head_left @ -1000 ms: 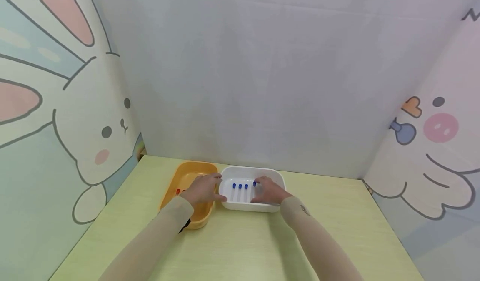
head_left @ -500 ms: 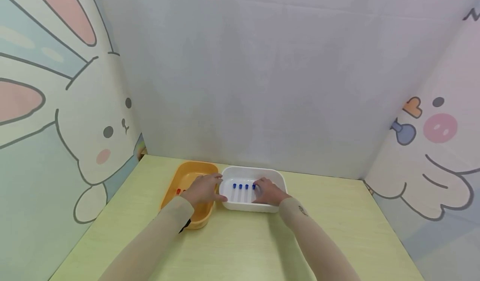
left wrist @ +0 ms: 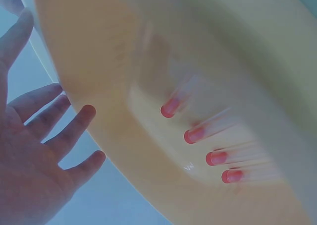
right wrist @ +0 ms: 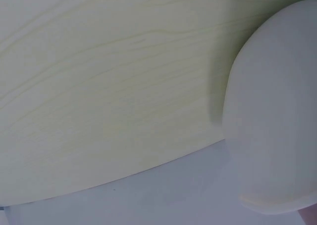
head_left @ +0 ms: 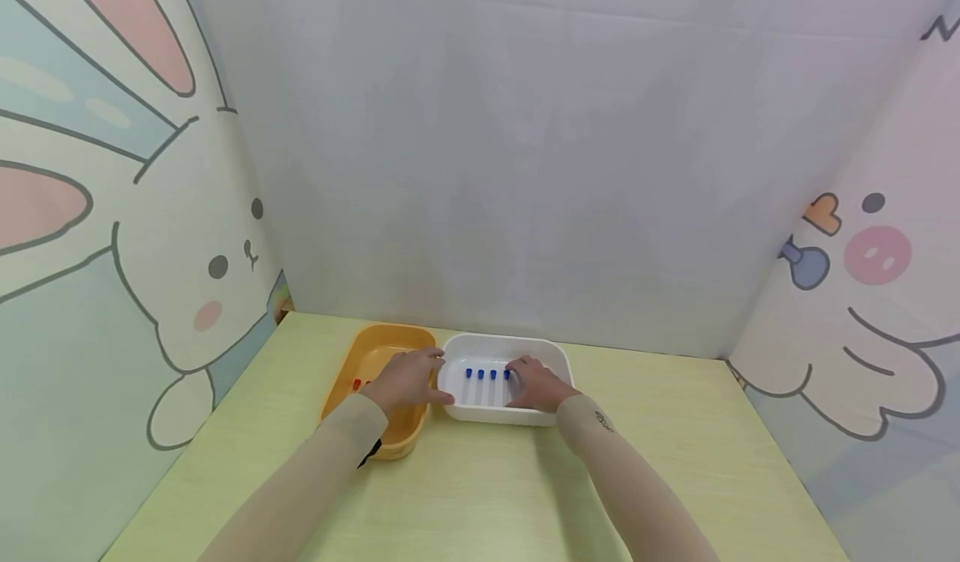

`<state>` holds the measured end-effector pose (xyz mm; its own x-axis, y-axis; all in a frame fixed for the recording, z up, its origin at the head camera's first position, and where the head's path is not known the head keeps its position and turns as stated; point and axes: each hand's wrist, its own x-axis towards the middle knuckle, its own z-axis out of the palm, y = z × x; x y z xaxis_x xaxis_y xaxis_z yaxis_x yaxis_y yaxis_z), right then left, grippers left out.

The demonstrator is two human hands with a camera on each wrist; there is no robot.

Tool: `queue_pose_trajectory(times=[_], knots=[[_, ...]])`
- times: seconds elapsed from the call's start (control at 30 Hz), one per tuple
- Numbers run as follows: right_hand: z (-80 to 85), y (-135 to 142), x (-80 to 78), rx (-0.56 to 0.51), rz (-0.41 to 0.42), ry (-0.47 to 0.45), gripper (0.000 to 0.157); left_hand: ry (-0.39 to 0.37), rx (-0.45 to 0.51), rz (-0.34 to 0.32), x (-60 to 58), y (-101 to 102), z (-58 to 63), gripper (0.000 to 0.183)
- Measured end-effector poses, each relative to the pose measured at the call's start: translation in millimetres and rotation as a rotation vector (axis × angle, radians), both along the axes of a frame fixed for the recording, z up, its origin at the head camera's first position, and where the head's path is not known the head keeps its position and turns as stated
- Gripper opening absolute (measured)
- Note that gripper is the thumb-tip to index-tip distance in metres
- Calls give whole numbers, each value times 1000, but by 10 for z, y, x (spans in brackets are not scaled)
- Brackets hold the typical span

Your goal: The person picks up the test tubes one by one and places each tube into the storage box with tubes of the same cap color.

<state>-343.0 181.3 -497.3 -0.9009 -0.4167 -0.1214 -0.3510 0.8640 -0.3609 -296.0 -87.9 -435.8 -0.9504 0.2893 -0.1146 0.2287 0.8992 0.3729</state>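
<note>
In the head view my right hand [head_left: 542, 385] reaches into the white bin [head_left: 502, 416]. Its thumb and fingers hold the rightmost tube with a blue cap [head_left: 507, 374] low over the bin floor. Beside it several more clear tubes with blue caps [head_left: 481, 374] lie in a row. My left hand [head_left: 405, 378] is over the right side of the orange bin [head_left: 378, 335], its fingers and thumb spread and near the white bin's left end. In the left wrist view, several clear tubes with red caps [left wrist: 216, 158] lie inside the orange bin. That view shows the left hand's fingers [left wrist: 74, 131] relaxed and holding nothing.
Both bins stand side by side on a pale wooden table [head_left: 480, 495]. A grey-white cloth [head_left: 510, 170] hangs behind the table, and printed panels flank it. The right wrist view shows the white bin's outer wall [right wrist: 277, 106], with the right hand almost wholly hidden behind it.
My right hand has shifted slightly left with its blue-capped tube, which now sits closer to the row beside it. The left hand stays in place.
</note>
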Motion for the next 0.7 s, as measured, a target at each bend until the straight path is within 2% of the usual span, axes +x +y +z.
queue_pose_trajectory(times=[0.23, 0.4, 0.7], knots=[[30, 0, 14, 1, -9, 5, 86, 4, 1, -3, 6, 16, 12, 74], [79, 10, 17, 13, 4, 51, 86, -2, 0, -10, -7, 20, 9, 73], [351, 98, 71, -91, -29, 79, 78, -9, 5, -25, -40, -19, 40, 77]])
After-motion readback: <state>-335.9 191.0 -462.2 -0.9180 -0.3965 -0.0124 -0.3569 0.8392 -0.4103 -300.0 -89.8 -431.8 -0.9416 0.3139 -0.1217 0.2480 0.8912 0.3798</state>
